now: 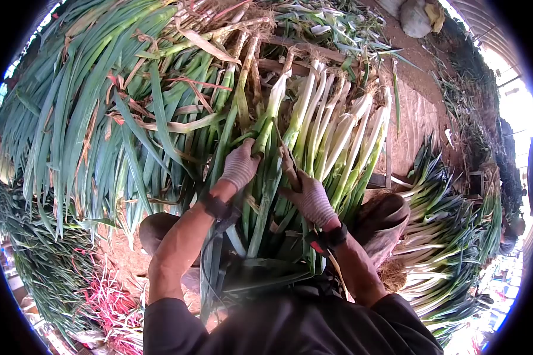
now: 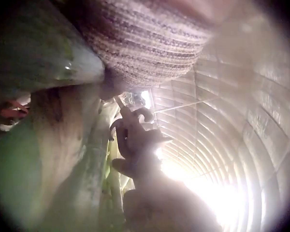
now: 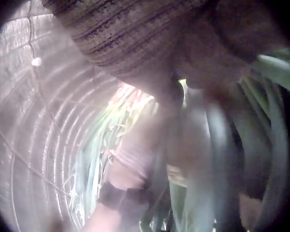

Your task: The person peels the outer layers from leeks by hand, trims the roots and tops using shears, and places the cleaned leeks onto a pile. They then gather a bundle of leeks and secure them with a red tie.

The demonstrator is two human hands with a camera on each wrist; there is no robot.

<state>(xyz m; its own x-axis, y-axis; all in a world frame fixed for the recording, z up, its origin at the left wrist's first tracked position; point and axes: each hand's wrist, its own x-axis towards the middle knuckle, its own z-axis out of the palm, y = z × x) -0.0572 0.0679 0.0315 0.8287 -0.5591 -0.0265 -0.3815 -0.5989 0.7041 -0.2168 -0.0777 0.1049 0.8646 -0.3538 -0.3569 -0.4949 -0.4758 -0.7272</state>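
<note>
My gloved left hand (image 1: 241, 165) grips the green part of a long green onion (image 1: 275, 97) in the head view, its thumb toward the pale stem. Just to the right, my gloved right hand (image 1: 311, 200) holds a knife (image 1: 288, 165) by its handle, the narrow dark blade pointing up alongside that stem. In the left wrist view the ribbed glove of the left hand (image 2: 145, 43) fills the top, with the right hand (image 2: 164, 198) beyond it. The right wrist view shows the right hand (image 3: 130, 38) close over blurred green leaves.
A row of pale-stemmed green onions (image 1: 337, 124) lies right of my hands. A big heap of untrimmed ones (image 1: 83, 112) spreads at the left. More onions (image 1: 438, 254) lie at the lower right, and red ties (image 1: 112, 299) at the lower left. My knees flank the work.
</note>
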